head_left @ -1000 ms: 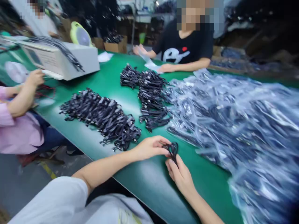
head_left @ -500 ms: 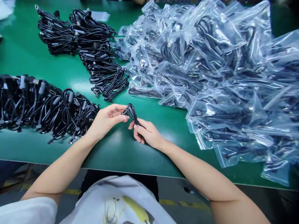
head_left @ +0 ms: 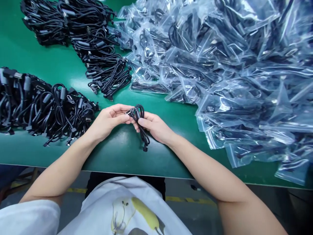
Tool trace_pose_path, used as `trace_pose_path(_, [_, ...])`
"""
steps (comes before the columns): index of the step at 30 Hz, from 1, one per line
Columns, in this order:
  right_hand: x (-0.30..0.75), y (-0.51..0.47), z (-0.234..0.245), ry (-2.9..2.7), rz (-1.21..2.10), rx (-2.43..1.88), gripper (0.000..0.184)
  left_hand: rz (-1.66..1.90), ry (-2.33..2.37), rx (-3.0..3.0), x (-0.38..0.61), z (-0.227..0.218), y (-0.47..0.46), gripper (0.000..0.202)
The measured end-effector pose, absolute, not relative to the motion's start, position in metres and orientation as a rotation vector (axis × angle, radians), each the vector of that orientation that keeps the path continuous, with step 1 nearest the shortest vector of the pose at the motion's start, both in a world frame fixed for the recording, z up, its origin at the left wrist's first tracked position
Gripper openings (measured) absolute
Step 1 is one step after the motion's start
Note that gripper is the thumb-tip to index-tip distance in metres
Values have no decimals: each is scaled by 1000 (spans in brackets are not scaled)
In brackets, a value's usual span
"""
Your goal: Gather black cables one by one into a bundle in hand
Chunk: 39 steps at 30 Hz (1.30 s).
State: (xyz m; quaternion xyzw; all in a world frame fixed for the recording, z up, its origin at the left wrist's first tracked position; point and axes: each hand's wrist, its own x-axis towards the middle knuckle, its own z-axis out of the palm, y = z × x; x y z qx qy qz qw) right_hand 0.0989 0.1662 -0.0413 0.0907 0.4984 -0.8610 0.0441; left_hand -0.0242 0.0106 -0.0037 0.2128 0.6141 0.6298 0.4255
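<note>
Both my hands meet over the near part of the green table (head_left: pixel 127 153) around one short black cable (head_left: pixel 139 120). My left hand (head_left: pixel 109 120) pinches the cable's plug end with its fingertips. My right hand (head_left: pixel 155 125) grips the coiled loop, thumb on top, while the cable's tail hangs down to the table. A heap of loose black cables (head_left: pixel 41 106) lies just left of my left hand.
A second pile of black cables (head_left: pixel 80 36) runs across the far left. A big mound of clear plastic bags holding cables (head_left: pixel 227 75) covers the right half of the table. The table's near edge runs just under my forearms, with floor below.
The view swung down from the people across the table to my own hands. My right hand shifted from under the cable to gripping its loop, and the tail now hangs free.
</note>
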Motion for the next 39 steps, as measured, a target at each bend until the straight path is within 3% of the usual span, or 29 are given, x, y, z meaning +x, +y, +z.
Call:
trace_pose_path(4, [98, 166, -42, 1488, -2752, 351, 35, 1556, 1573, 552, -20, -7, 11, 40])
trace_pose_path(8, [97, 163, -42, 1574, -2857, 610, 41, 1315, 1552, 656, -9, -9, 9, 45])
trace_pose_path(20, [101, 160, -38, 1948, -2629, 682, 39, 995, 1721, 763, 9, -6, 8, 56])
trace_pose_path(28, [100, 164, -39, 1941, -2729, 672, 33, 966, 1828, 826, 14, -9, 7, 39])
trace_pose_path(33, [98, 164, -40, 1852, -2785, 724, 36, 953, 1856, 797, 14, -10, 7, 44])
trace_pose_path(39, [96, 169, -41, 1900, -2817, 741, 22, 996, 1781, 766, 16, -10, 8, 32])
